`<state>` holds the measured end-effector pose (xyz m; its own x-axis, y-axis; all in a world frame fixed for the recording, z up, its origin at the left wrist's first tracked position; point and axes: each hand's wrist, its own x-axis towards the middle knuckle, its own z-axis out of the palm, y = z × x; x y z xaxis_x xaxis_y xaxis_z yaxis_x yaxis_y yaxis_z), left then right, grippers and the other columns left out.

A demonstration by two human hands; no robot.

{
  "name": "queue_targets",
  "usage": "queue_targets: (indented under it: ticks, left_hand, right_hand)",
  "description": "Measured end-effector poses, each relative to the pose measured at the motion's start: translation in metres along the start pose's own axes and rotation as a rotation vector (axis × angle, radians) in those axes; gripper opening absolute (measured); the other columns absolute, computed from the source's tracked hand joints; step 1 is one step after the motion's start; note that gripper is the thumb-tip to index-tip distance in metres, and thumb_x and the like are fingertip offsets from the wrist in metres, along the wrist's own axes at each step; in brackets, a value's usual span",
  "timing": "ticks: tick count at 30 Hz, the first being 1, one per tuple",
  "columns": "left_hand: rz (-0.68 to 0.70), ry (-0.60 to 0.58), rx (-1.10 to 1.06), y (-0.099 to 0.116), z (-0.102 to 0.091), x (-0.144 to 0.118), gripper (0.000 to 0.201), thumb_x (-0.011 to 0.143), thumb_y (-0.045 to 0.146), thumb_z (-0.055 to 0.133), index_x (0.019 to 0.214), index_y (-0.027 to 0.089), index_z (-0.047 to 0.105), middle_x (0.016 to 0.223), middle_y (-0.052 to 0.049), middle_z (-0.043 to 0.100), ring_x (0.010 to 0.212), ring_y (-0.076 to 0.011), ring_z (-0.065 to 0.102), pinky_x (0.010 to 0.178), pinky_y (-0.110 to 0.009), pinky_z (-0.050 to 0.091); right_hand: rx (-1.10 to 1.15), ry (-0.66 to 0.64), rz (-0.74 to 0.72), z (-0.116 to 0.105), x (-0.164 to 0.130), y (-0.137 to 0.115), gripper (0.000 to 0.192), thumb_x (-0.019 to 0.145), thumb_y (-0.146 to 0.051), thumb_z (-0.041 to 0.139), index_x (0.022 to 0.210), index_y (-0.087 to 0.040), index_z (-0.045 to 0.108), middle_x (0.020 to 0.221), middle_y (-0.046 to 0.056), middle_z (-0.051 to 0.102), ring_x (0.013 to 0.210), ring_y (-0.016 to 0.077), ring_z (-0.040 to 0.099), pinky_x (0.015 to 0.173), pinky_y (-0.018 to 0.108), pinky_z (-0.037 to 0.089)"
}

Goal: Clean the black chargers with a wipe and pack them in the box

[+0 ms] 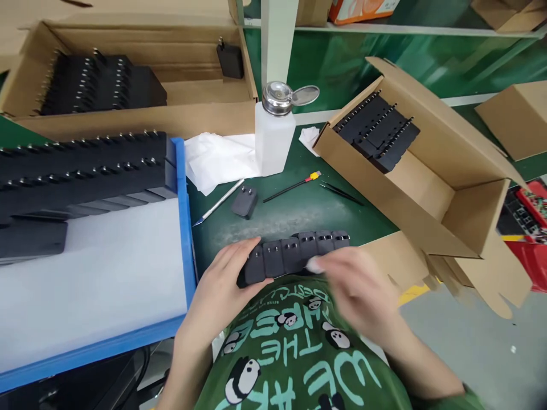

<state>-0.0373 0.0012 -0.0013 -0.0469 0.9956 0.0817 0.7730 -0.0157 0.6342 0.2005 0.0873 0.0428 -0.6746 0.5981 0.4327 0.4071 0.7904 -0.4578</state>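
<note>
A row of several black plug adapters [292, 255] with metal prongs lies along the near edge of the green bench, close to my body. My left hand [233, 273] grips the left end of that row, thumb on the near side and fingers on the far side. My right hand [356, 279], blurred by motion, pinches a small white wad [315, 264], perhaps tissue, against the near side of the row. One single adapter [245, 202] stands apart, prongs up, just beyond the row. Beside it lies a craft knife [219, 203].
A white pump bottle [276, 136] stands on white tissue [220, 159]. A red-and-black cable [293, 187] and black tweezers [342, 193] lie on the bench. Adapters fill parts of a blue-edged tray [183, 228], a left carton [205, 117] and a right carton [431, 176].
</note>
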Motion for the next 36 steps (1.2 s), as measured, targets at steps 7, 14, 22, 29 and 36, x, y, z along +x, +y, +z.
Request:
queue_targets:
  ticks: [7, 14, 22, 29, 36]
  left_hand:
    - [0.045, 0.006, 0.030, -0.002, 0.000, 0.001, 0.060, 0.089, 0.047, 0.069, 0.140, 0.024, 0.048, 0.133, -0.010, 0.066, 0.121, -0.0278, 0.063, 0.101, -0.041, 0.055]
    - [0.036, 0.004, 0.026, -0.001, -0.002, 0.002, 0.044, 0.096, 0.026, 0.057, 0.139, 0.025, 0.050, 0.132, -0.008, 0.066, 0.120, -0.0259, 0.064, 0.100, -0.040, 0.055]
    - [0.025, 0.012, 0.037, 0.001, 0.000, 0.001, 0.058, 0.089, 0.044, 0.070, 0.141, 0.025, 0.049, 0.132, -0.008, 0.067, 0.119, -0.0262, 0.065, 0.101, -0.038, 0.055]
    - [-0.029, -0.019, 0.024, 0.002, -0.004, 0.000, 0.055, 0.092, 0.036, 0.067, 0.143, 0.029, 0.047, 0.136, -0.006, 0.064, 0.124, -0.0263, 0.062, 0.104, -0.040, 0.053]
    - [0.160, -0.036, 0.325, 0.037, -0.005, 0.024, 0.086, 0.079, 0.055, 0.077, 0.148, 0.017, 0.042, 0.142, -0.019, 0.058, 0.128, -0.0402, 0.055, 0.104, -0.053, 0.046]
  right_hand:
    - [-0.213, 0.097, 0.068, 0.024, -0.009, 0.000, 0.032, 0.090, 0.004, 0.050, 0.115, -0.011, 0.064, 0.099, 0.012, 0.069, 0.094, 0.0218, 0.063, 0.080, 0.037, 0.058]
    - [0.201, -0.236, -0.380, 0.044, 0.026, -0.030, 0.021, 0.095, -0.004, 0.050, 0.099, -0.006, 0.070, 0.085, 0.007, 0.069, 0.082, 0.0171, 0.060, 0.075, 0.030, 0.059]
    - [-0.177, 0.116, 0.221, -0.012, -0.020, 0.023, 0.036, 0.087, 0.004, 0.060, 0.112, -0.021, 0.067, 0.099, 0.006, 0.069, 0.090, 0.0176, 0.066, 0.079, 0.032, 0.057]
    - [0.193, -0.320, -0.306, 0.043, 0.024, -0.027, 0.026, 0.096, -0.004, 0.044, 0.094, -0.009, 0.069, 0.087, 0.009, 0.068, 0.084, 0.0183, 0.061, 0.078, 0.032, 0.059]
    - [0.360, -0.021, 0.062, -0.039, -0.003, 0.015, 0.041, 0.087, 0.006, 0.054, 0.115, -0.021, 0.069, 0.104, 0.006, 0.069, 0.095, 0.0175, 0.066, 0.076, 0.031, 0.058]
